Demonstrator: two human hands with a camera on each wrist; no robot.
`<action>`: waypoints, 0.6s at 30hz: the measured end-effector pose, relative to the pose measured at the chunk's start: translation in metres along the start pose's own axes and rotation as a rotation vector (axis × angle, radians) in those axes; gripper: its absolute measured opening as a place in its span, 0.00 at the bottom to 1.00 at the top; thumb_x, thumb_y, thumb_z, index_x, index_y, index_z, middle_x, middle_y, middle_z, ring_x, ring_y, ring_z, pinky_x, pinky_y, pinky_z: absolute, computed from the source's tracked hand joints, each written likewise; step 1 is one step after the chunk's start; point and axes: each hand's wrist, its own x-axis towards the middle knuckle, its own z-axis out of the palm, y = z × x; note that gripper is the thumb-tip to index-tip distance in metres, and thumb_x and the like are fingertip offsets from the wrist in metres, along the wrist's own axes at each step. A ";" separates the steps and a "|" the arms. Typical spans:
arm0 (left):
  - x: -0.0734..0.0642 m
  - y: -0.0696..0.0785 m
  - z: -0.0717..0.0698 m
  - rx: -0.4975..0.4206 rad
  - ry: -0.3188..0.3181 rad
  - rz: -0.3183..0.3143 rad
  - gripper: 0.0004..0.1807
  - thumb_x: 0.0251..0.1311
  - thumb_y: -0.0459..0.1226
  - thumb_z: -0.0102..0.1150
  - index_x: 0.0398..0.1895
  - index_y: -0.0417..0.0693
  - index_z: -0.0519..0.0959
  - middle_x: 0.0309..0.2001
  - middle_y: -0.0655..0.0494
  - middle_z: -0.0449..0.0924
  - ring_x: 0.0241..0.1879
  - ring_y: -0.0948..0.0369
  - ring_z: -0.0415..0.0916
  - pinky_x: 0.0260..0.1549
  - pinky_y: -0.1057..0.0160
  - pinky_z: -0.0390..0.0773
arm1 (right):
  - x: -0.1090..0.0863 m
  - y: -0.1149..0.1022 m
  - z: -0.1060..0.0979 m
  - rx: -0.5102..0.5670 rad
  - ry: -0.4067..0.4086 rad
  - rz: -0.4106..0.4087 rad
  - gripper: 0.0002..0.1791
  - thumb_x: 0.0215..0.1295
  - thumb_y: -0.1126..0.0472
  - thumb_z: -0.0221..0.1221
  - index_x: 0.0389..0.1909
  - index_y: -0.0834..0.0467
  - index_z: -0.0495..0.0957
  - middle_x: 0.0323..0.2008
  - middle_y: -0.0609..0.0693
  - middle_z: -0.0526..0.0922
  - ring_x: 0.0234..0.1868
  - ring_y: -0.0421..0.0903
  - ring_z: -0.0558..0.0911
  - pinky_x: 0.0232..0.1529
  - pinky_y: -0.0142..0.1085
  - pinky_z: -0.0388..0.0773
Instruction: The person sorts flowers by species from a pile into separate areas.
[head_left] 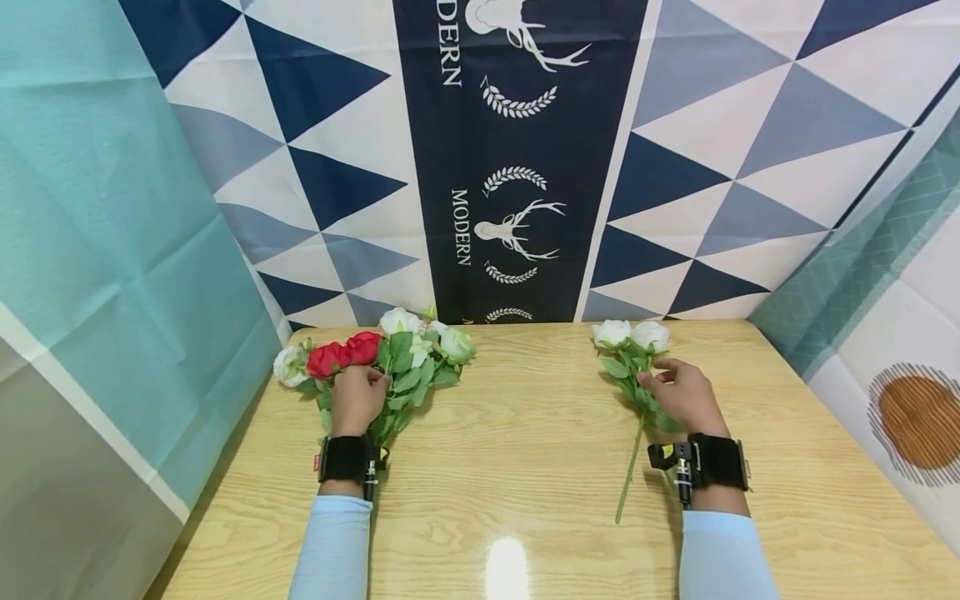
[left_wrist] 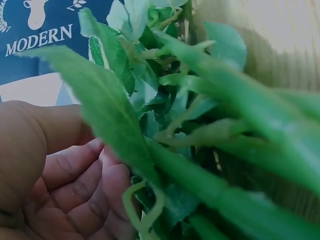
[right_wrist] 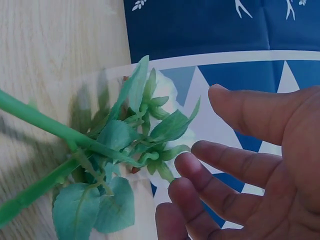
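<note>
A mixed bunch of artificial flowers lies at the left, with red roses (head_left: 330, 360), white blooms (head_left: 401, 322) and green leaves (head_left: 408, 379). My left hand (head_left: 360, 400) is over this bunch, its fingers curled and the thumb near the fingertips. In the left wrist view a leaf (left_wrist: 100, 95) covers the fingertips, so whether they pinch a stem is hidden. At the right, two white roses (head_left: 649, 336) lie with their stems (head_left: 632, 467) toward the front. Beside them my right hand (head_left: 682, 392) has its fingers spread, with nothing held between thumb and fingers in the right wrist view.
The wooden table (head_left: 495, 467) carries both groups of flowers, with a wide gap between them. A patterned cloth (head_left: 517, 158) hangs behind the table's far edge. Further cloth hangings, a teal one (head_left: 135, 208) and a pale one (head_left: 885, 333), flank the sides.
</note>
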 end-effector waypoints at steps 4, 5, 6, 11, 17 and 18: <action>-0.001 0.002 -0.004 -0.018 0.021 0.021 0.08 0.64 0.35 0.62 0.34 0.39 0.85 0.25 0.48 0.81 0.19 0.57 0.72 0.20 0.62 0.68 | 0.000 -0.002 0.000 0.001 -0.002 -0.014 0.36 0.75 0.46 0.50 0.68 0.72 0.60 0.54 0.74 0.70 0.50 0.65 0.74 0.39 0.47 0.74; -0.002 0.004 -0.005 -0.018 0.029 0.027 0.08 0.65 0.35 0.62 0.34 0.39 0.85 0.25 0.48 0.81 0.19 0.57 0.72 0.21 0.61 0.68 | -0.001 -0.003 0.000 0.003 -0.003 -0.018 0.36 0.75 0.46 0.50 0.68 0.72 0.60 0.54 0.74 0.70 0.50 0.65 0.74 0.39 0.47 0.74; -0.002 0.005 -0.006 -0.018 0.038 0.032 0.08 0.65 0.35 0.61 0.35 0.39 0.85 0.25 0.48 0.81 0.19 0.57 0.72 0.21 0.61 0.68 | -0.001 -0.003 -0.001 0.003 -0.004 -0.021 0.36 0.75 0.46 0.50 0.68 0.72 0.61 0.54 0.74 0.70 0.50 0.65 0.75 0.39 0.47 0.74; -0.002 0.013 -0.011 -0.027 0.106 0.078 0.08 0.66 0.37 0.61 0.36 0.40 0.85 0.25 0.49 0.80 0.21 0.57 0.72 0.23 0.60 0.69 | -0.002 -0.003 -0.002 -0.001 0.001 -0.038 0.37 0.75 0.44 0.49 0.67 0.72 0.61 0.54 0.73 0.70 0.48 0.64 0.75 0.37 0.46 0.74; -0.002 0.023 -0.017 -0.075 0.237 0.167 0.08 0.65 0.37 0.62 0.38 0.41 0.85 0.26 0.50 0.81 0.24 0.56 0.74 0.26 0.59 0.70 | -0.003 -0.003 -0.004 0.006 0.010 -0.047 0.38 0.75 0.42 0.47 0.68 0.71 0.61 0.54 0.73 0.70 0.49 0.64 0.75 0.38 0.46 0.74; -0.003 0.025 -0.018 -0.085 0.254 0.177 0.08 0.65 0.37 0.62 0.39 0.41 0.85 0.26 0.50 0.81 0.24 0.57 0.74 0.26 0.59 0.70 | -0.003 -0.003 -0.004 0.008 0.010 -0.048 0.39 0.75 0.41 0.47 0.68 0.71 0.60 0.55 0.73 0.70 0.49 0.64 0.75 0.38 0.46 0.74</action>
